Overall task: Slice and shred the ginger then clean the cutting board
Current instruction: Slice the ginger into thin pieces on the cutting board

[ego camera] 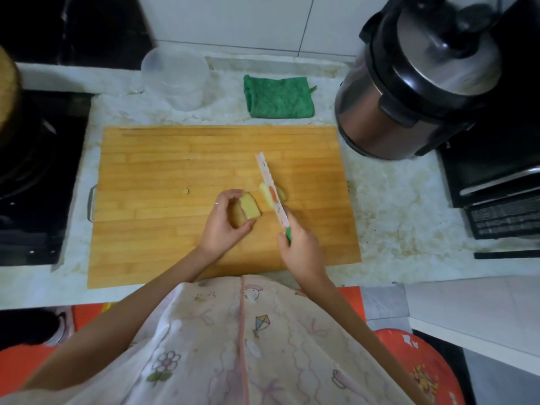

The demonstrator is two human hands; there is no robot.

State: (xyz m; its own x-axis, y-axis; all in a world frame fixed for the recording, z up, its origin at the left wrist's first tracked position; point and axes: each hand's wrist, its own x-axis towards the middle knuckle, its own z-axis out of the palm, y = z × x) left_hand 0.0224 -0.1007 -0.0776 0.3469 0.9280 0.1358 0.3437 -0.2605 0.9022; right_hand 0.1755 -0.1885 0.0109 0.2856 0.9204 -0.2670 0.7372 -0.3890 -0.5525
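A wooden cutting board (163, 176) lies on the marble counter. My left hand (223, 222) grips a chunk of ginger (248, 209) near the board's middle, its cut yellow face turned up. My right hand (301, 248) holds the green handle of a knife (270, 190) with a white patterned blade that points away from me. A cut slice of ginger (265, 192) lies against the blade's left side, and another piece (282, 194) shows just right of the blade. A tiny ginger bit (185, 191) lies alone to the left.
A folded green cloth (279, 96) and a clear plastic container (175, 77) sit behind the board. A pressure cooker (415, 80) stands at the right rear, a black appliance (496, 188) beside it. A black stove (32, 176) lies to the left.
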